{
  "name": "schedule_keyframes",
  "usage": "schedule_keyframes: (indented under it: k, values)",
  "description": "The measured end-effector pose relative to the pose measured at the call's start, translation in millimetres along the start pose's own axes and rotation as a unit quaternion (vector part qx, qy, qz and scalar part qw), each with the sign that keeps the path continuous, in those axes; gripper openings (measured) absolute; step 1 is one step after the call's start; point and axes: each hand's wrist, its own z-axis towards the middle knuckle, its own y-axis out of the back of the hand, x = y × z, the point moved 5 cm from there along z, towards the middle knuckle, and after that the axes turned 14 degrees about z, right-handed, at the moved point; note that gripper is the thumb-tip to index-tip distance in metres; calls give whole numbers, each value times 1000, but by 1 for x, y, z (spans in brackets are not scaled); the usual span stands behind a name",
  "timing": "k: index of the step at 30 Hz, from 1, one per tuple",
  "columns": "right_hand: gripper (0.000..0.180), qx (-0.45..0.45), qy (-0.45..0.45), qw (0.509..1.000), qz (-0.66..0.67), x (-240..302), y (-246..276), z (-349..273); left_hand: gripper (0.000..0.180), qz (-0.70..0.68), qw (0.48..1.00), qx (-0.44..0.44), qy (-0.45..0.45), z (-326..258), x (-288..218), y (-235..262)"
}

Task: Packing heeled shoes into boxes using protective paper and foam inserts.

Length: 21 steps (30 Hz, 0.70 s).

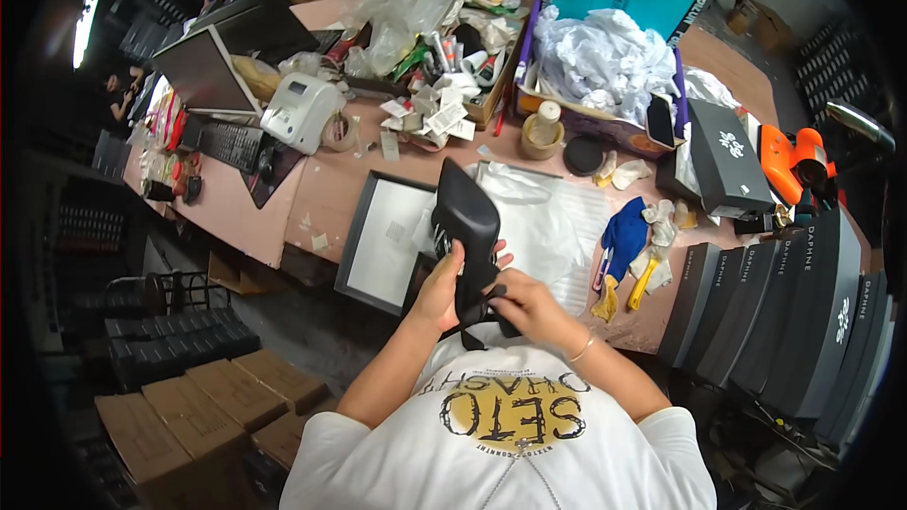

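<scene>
A: What are the hands doing?

B: The left hand (440, 285) wraps around the black high-heeled shoe (467, 231), fingers curled on its side, holding it toe-up above the pink worktable (326, 184). The right hand (522, 307) pinches the dark strap at the shoe's lower end.

A: Any advice?

B: I'd keep the left grip firm and work the strap over the open grey shoebox (378, 241), with the white wrapping sheet (543, 217) just beside.
</scene>
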Motion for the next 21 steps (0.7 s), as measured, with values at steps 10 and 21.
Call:
schedule_keyframes:
  k: [10,21]
  values:
    - [38,-79,171,961,-201,56,-3,7,52,31,975,-190,-114,16,-27,-14]
    - [48,-68,165,968,-178,57,-5,5,54,-120,991,-61,-20,30,-16,-15]
